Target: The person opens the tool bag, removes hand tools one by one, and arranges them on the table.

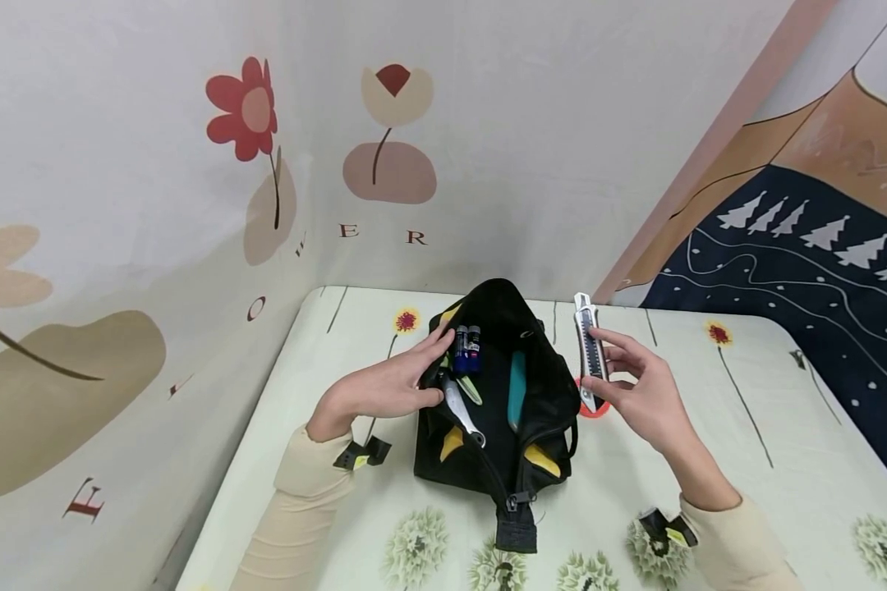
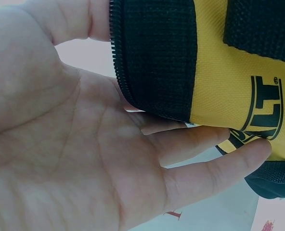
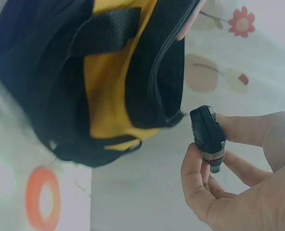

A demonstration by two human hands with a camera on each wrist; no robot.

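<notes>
A black and yellow zippered tool bag (image 1: pixel 513 472) stands unzipped on the table. My left hand (image 1: pixel 395 382) rests along its left rim, fingers straight against the side. Yellow fabric with black lettering shows beside those fingers in the left wrist view. Right of the bag, my right hand (image 1: pixel 639 386) holds a grey and black utility knife (image 1: pixel 590 345) upright between thumb and fingers. Inside the bag lie two dark blue cylinders (image 1: pixel 467 349), a silver wrench-like tool (image 1: pixel 460 406), a small light-green item (image 1: pixel 471 391) and a teal-handled item (image 1: pixel 516 390).
An orange-red ring (image 3: pixel 42 198) lies on the table close to the bag's right side, partly behind the knife in the head view. The table has a flower-print cover (image 1: pixel 710 427). Printed cloth walls (image 1: pixel 532 148) stand behind and to the left.
</notes>
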